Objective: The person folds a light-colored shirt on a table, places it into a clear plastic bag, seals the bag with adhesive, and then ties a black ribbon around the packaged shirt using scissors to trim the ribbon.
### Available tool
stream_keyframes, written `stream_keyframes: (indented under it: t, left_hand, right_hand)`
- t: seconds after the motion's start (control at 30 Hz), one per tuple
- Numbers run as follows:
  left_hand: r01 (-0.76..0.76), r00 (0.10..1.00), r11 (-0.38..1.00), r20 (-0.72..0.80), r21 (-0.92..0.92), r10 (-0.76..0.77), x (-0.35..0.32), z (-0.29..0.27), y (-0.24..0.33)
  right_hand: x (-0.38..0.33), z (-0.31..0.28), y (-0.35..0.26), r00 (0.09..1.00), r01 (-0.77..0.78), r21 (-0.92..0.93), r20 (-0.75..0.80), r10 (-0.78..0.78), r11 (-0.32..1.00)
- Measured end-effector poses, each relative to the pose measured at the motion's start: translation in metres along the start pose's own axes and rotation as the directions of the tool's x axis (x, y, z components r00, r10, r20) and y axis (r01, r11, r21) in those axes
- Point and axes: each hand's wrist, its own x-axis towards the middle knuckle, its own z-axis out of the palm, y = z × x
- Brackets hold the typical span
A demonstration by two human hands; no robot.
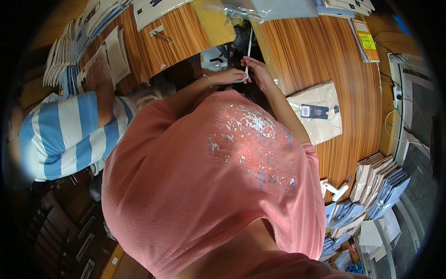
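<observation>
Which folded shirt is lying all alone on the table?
The cream folded shirt with a dark tag, on the wooden table just right of the person's right forearm. The other folded shirts sit in stacks, like the stack at lower right.

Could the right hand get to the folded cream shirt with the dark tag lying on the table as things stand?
Probably yes: the folded cream shirt lies uncovered beside the right forearm, but the right hand first has to release the white strip.

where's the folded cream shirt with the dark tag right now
In the head view the folded cream shirt lies on the striped wooden table, on the person's right, just beyond the right forearm and below the right hand.
</observation>
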Motion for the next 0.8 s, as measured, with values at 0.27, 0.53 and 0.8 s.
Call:
stream_keyframes:
  t: [0.27, 0.53, 0.8]
  left_hand:
    - [0.340, 0.690, 0.894, -0.723, 0.293, -0.026, 0.115, -0.076, -0.081]
    - [0.548, 0.731, 0.558, -0.681, 0.623, 0.043, 0.166, -0.096, -0.074]
    - [0.112, 0.708, 0.976, -0.704, 0.187, 0.053, 0.104, -0.061, -0.088]
  right_hand:
    - [-0.025, 0.008, -0.033, 0.986, 0.037, -0.103, -0.158, -0.053, 0.994]
    - [-0.029, -0.005, -0.019, 0.984, 0.041, 0.016, -0.176, -0.038, 0.999]
    - [-0.031, -0.010, -0.021, 0.983, 0.091, -0.118, -0.149, -0.108, 0.989]
